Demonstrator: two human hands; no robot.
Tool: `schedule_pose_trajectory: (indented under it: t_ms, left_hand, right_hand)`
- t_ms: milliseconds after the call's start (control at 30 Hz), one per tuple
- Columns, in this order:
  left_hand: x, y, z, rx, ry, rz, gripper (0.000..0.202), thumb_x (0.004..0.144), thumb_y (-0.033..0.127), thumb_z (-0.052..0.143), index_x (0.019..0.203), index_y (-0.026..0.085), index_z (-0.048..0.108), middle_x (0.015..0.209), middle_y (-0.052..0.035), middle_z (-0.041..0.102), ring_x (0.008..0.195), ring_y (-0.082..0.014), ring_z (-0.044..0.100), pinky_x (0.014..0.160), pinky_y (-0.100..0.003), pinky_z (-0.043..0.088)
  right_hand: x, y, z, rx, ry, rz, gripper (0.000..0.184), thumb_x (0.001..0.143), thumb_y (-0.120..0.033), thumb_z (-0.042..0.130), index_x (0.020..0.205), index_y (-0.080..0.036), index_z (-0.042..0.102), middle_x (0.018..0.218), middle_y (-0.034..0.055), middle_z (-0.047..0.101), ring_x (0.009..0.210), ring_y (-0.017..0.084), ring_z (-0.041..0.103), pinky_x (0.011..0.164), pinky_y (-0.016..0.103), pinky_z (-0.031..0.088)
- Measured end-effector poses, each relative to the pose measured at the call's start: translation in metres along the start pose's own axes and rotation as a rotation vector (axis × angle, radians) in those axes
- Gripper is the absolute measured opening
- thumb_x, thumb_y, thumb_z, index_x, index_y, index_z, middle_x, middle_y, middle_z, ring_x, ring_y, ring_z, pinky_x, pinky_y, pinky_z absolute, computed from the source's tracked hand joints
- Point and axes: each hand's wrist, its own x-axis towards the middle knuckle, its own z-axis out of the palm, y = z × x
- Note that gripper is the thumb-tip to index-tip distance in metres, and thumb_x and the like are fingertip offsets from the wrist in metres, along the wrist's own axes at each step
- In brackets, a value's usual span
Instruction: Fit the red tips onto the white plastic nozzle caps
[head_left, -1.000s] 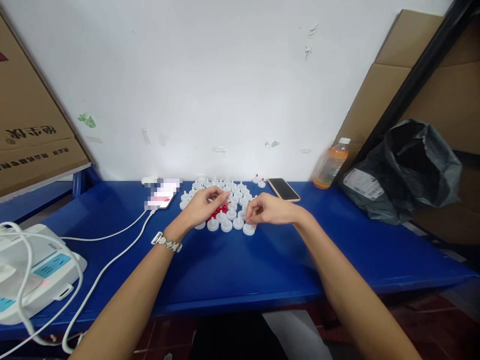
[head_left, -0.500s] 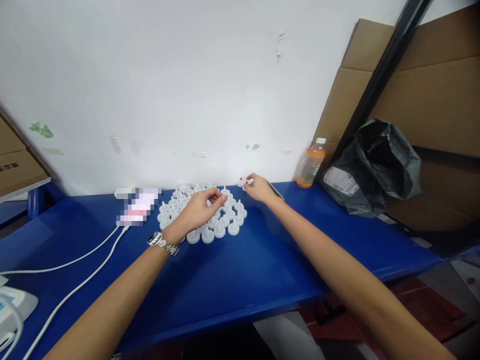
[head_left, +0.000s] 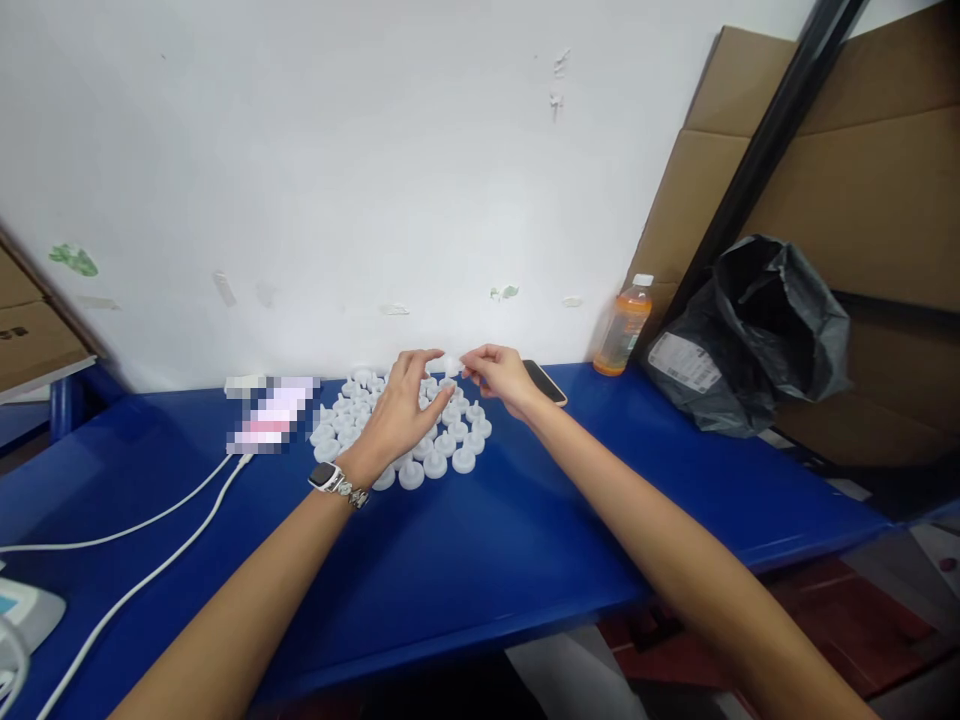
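Many white plastic nozzle caps (head_left: 463, 460), round with a thin spout on top, stand in a cluster on the blue table (head_left: 480, 560). My left hand (head_left: 405, 405) is over the cluster, thumb and fingers spread apart with nothing between them. Just right of it, my right hand (head_left: 499, 375) pinches a small white cap (head_left: 451, 367) at its fingertips, raised a little above the others. The cap's details are blurred, and my hands and wrist hide part of the cluster.
A dark phone (head_left: 544, 383) lies right of my right hand. Behind it stand an orange drink bottle (head_left: 625, 325) and a grey plastic bag (head_left: 750, 345). At left, white cables (head_left: 150, 535) run to a pixelated device (head_left: 274, 415). A white wall (head_left: 337, 180) closes the back.
My right hand has moved left from two red-tipped caps by the wall, bringing a cap towards my left hand. My left fingers have spread open. The red-tipped caps no longer show.
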Motion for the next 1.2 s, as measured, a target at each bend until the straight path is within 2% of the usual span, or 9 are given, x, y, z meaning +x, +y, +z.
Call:
schedule_pose_trajectory:
  t_ms: [67, 167, 233, 400, 667, 767, 967, 1067, 1200]
  left_hand:
    - [-0.007, -0.001, -0.01, 0.014, -0.025, 0.056, 0.05, 0.093, 0.039, 0.055, 0.139, 0.025, 0.043, 0.132, -0.0101, 0.05, 0.107, -0.0218, 0.057, 0.081, -0.033, 0.052]
    - [-0.02, 0.003, -0.028, 0.036, -0.064, 0.114, 0.037, 0.097, 0.033, 0.051, 0.132, 0.024, 0.049, 0.115, -0.007, 0.058, 0.098, -0.0198, 0.059, 0.083, -0.033, 0.051]
    - [-0.028, 0.006, -0.04, 0.065, -0.065, 0.133, 0.034, 0.098, 0.031, 0.05, 0.131, 0.024, 0.05, 0.108, -0.006, 0.059, 0.093, -0.0187, 0.06, 0.083, -0.032, 0.051]
    - [-0.04, 0.006, -0.062, 0.143, -0.106, 0.198, 0.036, 0.099, 0.028, 0.047, 0.136, 0.027, 0.048, 0.122, -0.0087, 0.057, 0.101, -0.0195, 0.061, 0.086, -0.033, 0.051]
    - [-0.043, 0.005, -0.07, 0.058, -0.099, 0.195, 0.033, 0.098, 0.031, 0.05, 0.13, 0.024, 0.053, 0.116, -0.0085, 0.063, 0.09, -0.0171, 0.062, 0.084, -0.032, 0.049]
    - [-0.042, 0.007, -0.062, -0.049, -0.052, 0.058, 0.032, 0.094, 0.04, 0.056, 0.119, 0.021, 0.058, 0.099, -0.0063, 0.067, 0.083, -0.0166, 0.062, 0.077, -0.03, 0.049]
    - [-0.036, 0.006, -0.048, -0.507, 0.04, -0.337, 0.043, 0.088, 0.057, 0.056, 0.072, 0.018, 0.055, 0.058, 0.0009, 0.056, 0.054, -0.0115, 0.052, 0.055, -0.025, 0.041]
    - [-0.034, 0.004, -0.047, -0.606, 0.045, -0.501, 0.053, 0.086, 0.059, 0.057, 0.054, 0.018, 0.046, 0.047, 0.0014, 0.047, 0.045, -0.0089, 0.041, 0.048, -0.025, 0.035]
    - [-0.032, 0.004, -0.047, -0.818, 0.047, -0.72, 0.049, 0.084, 0.054, 0.058, 0.053, 0.022, 0.038, 0.037, 0.0075, 0.027, 0.038, -0.0078, 0.03, 0.044, -0.026, 0.032]
  right_hand:
    - [-0.02, -0.01, 0.013, 0.266, -0.133, 0.069, 0.026, 0.075, -0.037, 0.073, 0.076, -0.016, 0.058, 0.069, 0.0006, 0.06, 0.052, 0.007, 0.043, 0.04, 0.018, 0.025]
    - [-0.042, -0.019, 0.032, 0.438, -0.239, 0.15, 0.037, 0.071, -0.042, 0.077, 0.068, -0.017, 0.051, 0.06, -0.0042, 0.048, 0.047, 0.005, 0.032, 0.038, 0.018, 0.017]
    - [-0.05, -0.024, 0.044, 0.456, -0.283, 0.191, 0.037, 0.075, -0.042, 0.074, 0.068, -0.018, 0.047, 0.056, -0.0069, 0.04, 0.046, 0.004, 0.025, 0.038, 0.018, 0.014]
    - [-0.054, -0.033, 0.071, 0.309, -0.316, 0.244, 0.034, 0.086, -0.041, 0.061, 0.069, -0.022, 0.04, 0.053, -0.0105, 0.021, 0.044, 0.005, 0.015, 0.039, 0.018, 0.012]
    - [-0.066, -0.028, 0.081, 0.331, -0.272, 0.213, 0.047, 0.088, -0.049, 0.058, 0.064, -0.024, 0.027, 0.057, -0.0091, 0.017, 0.047, 0.006, 0.012, 0.042, 0.021, 0.01]
    - [-0.067, -0.019, 0.082, 0.254, -0.176, 0.113, 0.045, 0.089, -0.053, 0.053, 0.064, -0.024, 0.03, 0.057, -0.0078, 0.02, 0.047, 0.008, 0.017, 0.043, 0.023, 0.016]
    - [-0.069, -0.015, 0.084, -0.218, 0.034, -0.326, 0.045, 0.097, -0.054, 0.04, 0.065, -0.022, 0.037, 0.059, -0.0038, 0.035, 0.057, 0.012, 0.034, 0.055, 0.027, 0.028]
    - [-0.073, -0.019, 0.084, -0.351, 0.035, -0.401, 0.04, 0.099, -0.048, 0.038, 0.069, -0.022, 0.037, 0.06, -0.0048, 0.036, 0.058, 0.012, 0.035, 0.057, 0.027, 0.028]
    - [-0.077, -0.022, 0.086, -0.384, -0.016, -0.408, 0.035, 0.099, -0.045, 0.039, 0.072, -0.022, 0.036, 0.06, -0.0053, 0.037, 0.058, 0.012, 0.036, 0.057, 0.026, 0.028]
